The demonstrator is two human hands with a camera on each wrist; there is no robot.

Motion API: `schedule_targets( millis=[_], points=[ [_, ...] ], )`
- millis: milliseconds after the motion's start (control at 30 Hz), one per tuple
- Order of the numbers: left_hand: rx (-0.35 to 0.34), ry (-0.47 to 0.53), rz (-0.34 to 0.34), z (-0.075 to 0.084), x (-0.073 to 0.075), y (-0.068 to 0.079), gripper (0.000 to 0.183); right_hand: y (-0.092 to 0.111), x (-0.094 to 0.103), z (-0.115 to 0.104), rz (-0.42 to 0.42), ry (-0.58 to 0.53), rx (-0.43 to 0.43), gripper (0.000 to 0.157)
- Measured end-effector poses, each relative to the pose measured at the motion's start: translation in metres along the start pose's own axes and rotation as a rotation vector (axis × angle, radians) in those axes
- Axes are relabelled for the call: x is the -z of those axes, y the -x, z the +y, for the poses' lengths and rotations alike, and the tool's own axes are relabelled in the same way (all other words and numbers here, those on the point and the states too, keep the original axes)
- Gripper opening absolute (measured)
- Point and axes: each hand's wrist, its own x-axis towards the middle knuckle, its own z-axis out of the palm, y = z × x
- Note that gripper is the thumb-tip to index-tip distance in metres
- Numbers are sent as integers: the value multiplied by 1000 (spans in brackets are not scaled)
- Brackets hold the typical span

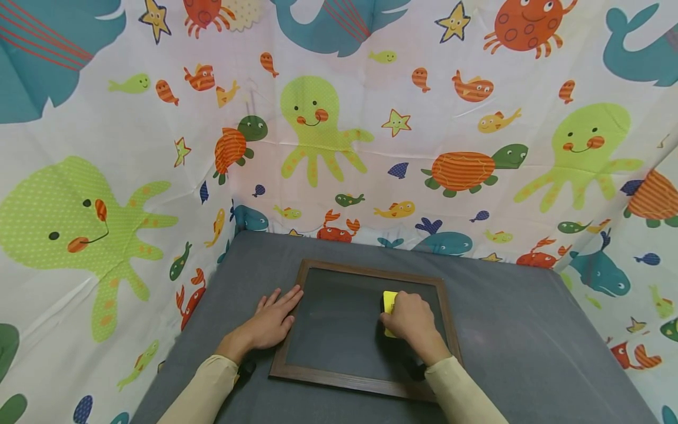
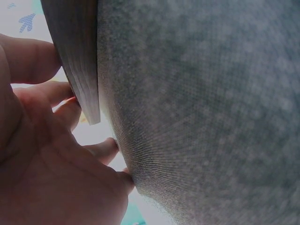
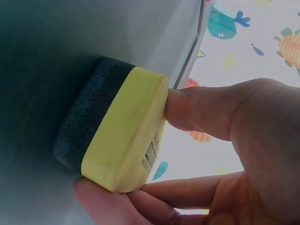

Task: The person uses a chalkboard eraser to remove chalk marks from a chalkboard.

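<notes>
A blackboard [image 1: 339,321] in a brown wooden frame [image 1: 371,386] lies flat on the grey cloth. My right hand [image 1: 413,321] grips a yellow board eraser [image 3: 123,129] between thumb and fingers. Its dark felt side [image 3: 93,112] faces the board's surface, over the right half of the board. Small dark print shows on the eraser's yellow back. With fingers spread, my left hand [image 1: 270,321] rests at the left side of the frame. In the left wrist view the thumb and some fingers touch the frame's edge [image 2: 79,61], and the other fingertips meet the cloth.
Grey cloth [image 1: 508,330] covers the tabletop around the board. Behind and at both sides hangs a white curtain [image 1: 371,82] printed with octopuses, turtles, crabs, whales and fish. Its lower edge meets the table's back edge.
</notes>
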Motion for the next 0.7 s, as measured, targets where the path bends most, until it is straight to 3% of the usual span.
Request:
schedule_targets(
  millis=[700],
  points=[
    [-5,0,-1,-1,-1,-1,60,1,4,24,11,27,-17,44]
  ],
)
